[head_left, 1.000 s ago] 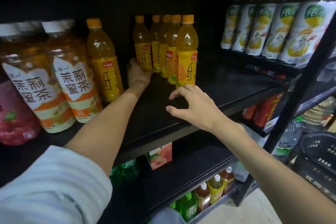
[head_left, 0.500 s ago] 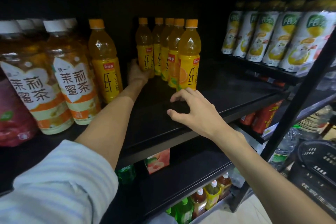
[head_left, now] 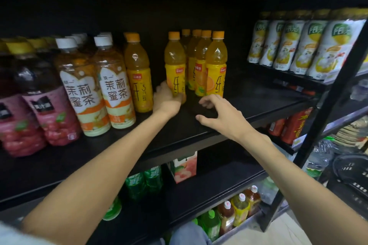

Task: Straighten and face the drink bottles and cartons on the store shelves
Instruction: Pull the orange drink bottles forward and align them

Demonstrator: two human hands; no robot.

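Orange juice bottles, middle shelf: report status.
Left hand grips the front-left orange bottle at its base. Right hand open, hovering before the cluster. Shelf ahead bare, nothing blocking.

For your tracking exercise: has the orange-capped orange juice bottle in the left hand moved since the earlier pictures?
Yes. The orange-capped orange juice bottle, gripped by the left hand, has come forward, out of the bottle row.

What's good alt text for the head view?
A person's left hand grips an orange juice bottle on a black store shelf, while the right hand hovers open nearby. Jasmine tea bottles stand left.
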